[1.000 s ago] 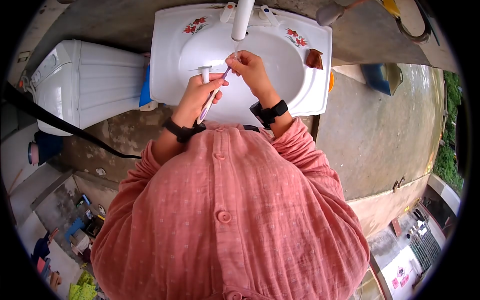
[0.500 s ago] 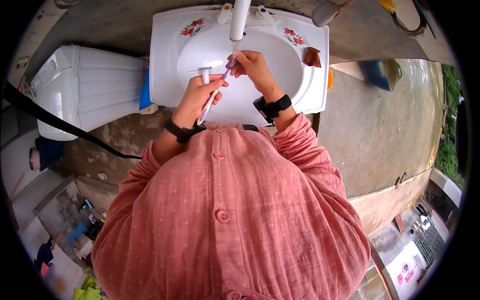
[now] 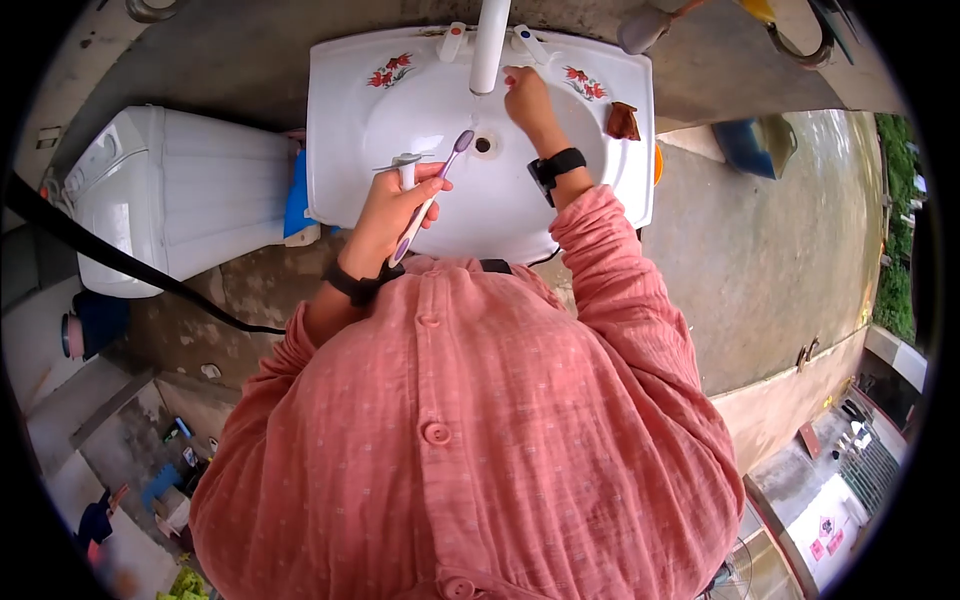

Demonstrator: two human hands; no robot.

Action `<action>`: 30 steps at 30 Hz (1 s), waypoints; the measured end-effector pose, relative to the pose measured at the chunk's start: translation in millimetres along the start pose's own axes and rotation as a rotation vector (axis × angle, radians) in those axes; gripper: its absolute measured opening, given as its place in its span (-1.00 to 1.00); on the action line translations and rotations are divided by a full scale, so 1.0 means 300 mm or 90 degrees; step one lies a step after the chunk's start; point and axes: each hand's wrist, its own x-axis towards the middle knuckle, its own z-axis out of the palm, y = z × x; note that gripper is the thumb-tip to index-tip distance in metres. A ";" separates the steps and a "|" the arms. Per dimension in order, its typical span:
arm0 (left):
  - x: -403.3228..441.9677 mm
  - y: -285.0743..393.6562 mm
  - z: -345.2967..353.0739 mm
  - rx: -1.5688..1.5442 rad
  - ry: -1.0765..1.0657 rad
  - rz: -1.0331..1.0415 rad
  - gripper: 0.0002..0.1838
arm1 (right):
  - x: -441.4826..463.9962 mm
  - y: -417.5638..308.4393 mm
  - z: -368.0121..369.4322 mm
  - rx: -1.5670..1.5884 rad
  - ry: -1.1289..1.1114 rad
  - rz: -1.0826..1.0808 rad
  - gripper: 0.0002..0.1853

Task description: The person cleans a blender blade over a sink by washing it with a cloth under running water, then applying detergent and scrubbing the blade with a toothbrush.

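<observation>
While the left hand [image 3: 388,212] holds a toothbrush [image 3: 461,145] above the sink [image 3: 335,130], the right hand [image 3: 528,98] is up near the spout [image 3: 488,55].

Seen from the head, the left fingers are wrapped around the purple-and-white handle, with the brush tilted, its bristle end pointing away from the body and near the drain [image 3: 483,145], its other end close to the shirt [image 3: 440,360]. A white piece with a stem and flat top [image 3: 407,172] stands up from the same hand, beside the brush. The right fingers are bent, just beside the spout and near the blue-marked tap handle [image 3: 529,43]; whether they grasp anything cannot be told. Farther right, a crumpled brown object [image 3: 621,122] lies on the sink's rim.
</observation>
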 end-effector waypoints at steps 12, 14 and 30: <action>-0.022 -0.016 -0.105 0.104 0.024 0.032 -0.64 | 0.045 -0.048 -0.062 -0.145 0.072 0.066 -0.72; -0.038 -0.023 -0.101 0.117 0.029 0.032 -0.65 | 0.032 -0.076 -0.079 -0.102 -0.007 0.140 -0.50; -0.229 -0.273 0.534 0.412 -0.537 0.095 -0.73 | -1.442 -0.338 -0.300 0.247 0.717 0.420 -0.72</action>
